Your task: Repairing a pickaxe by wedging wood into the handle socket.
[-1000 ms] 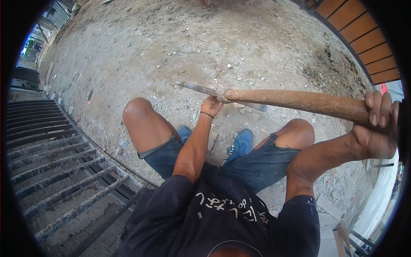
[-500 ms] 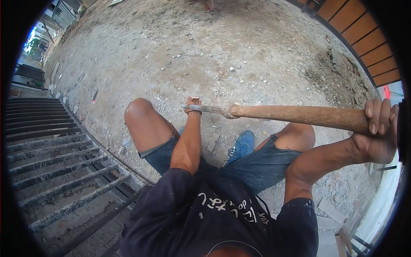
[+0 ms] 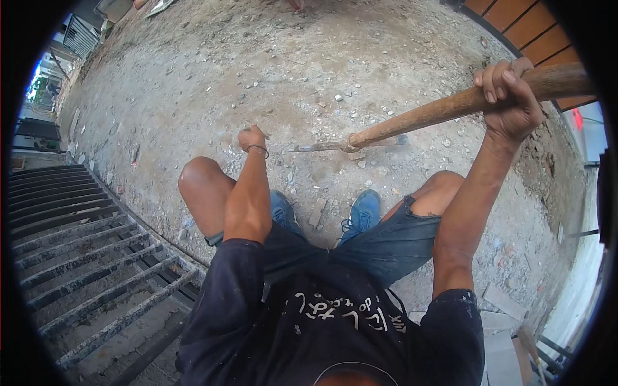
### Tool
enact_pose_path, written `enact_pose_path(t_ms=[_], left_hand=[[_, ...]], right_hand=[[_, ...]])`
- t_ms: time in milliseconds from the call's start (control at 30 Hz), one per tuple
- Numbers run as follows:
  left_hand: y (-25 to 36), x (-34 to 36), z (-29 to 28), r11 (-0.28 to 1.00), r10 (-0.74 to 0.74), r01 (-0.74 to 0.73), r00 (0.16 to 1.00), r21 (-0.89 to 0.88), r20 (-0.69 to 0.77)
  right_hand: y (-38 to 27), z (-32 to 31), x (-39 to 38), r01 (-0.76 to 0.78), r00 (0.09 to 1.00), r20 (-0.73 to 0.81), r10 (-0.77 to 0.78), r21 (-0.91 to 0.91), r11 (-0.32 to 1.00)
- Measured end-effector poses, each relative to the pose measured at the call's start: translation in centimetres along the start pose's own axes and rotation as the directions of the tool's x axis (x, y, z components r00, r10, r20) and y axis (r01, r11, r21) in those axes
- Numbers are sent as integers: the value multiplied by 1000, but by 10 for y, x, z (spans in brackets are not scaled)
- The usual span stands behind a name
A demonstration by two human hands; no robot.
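Observation:
My right hand [image 3: 512,103] is raised at the right, its fingers wrapped round the thick wooden handle of a pickaxe [image 3: 421,120]. The handle slants down leftward to the metal head, which is low over the ground in front of my shoes. My left hand [image 3: 253,137] is left of the pickaxe head and apart from it. Its fingers are curled closed, and a thin edge shows beside them; what it is I cannot make out.
Rough ground [image 3: 212,96] with scattered stones spreads ahead. A metal-barred grate [image 3: 90,257] lies along the left. My blue shoes [image 3: 365,212] flank a small flat fragment [image 3: 317,211]. An orange slatted panel [image 3: 515,26] stands at far right, and pale boards [image 3: 502,350] lie at lower right.
My right hand has moved up and forward with the handle, tilting it. My left hand has come away from the pickaxe head, shifting left and slightly forward.

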State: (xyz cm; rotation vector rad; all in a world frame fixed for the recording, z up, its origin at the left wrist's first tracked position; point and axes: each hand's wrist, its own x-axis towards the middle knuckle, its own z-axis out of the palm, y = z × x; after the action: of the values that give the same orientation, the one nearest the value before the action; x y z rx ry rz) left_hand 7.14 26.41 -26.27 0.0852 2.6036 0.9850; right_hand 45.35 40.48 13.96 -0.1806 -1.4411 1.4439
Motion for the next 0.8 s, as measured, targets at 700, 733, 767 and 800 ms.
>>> enact_pose_path(t_ms=[700,733,767,800], left_hand=[[186,-10,-207,653,590,-378,798,-656,127],[187,-13,-208,651,546,-285,820,-704,173],[191,-14,-212,646,545,-284,821,-708,168],[193,-14,-216,607,576,-306,805,-733,141]], right_hand=[[187,94,6,-252,927,-375,27,-567,784],[190,98,7,-278,892,-450,41,-474,836],[191,98,9,-272,895,-443,39,-477,836],[189,99,7,-282,889,-455,44,-469,837]])
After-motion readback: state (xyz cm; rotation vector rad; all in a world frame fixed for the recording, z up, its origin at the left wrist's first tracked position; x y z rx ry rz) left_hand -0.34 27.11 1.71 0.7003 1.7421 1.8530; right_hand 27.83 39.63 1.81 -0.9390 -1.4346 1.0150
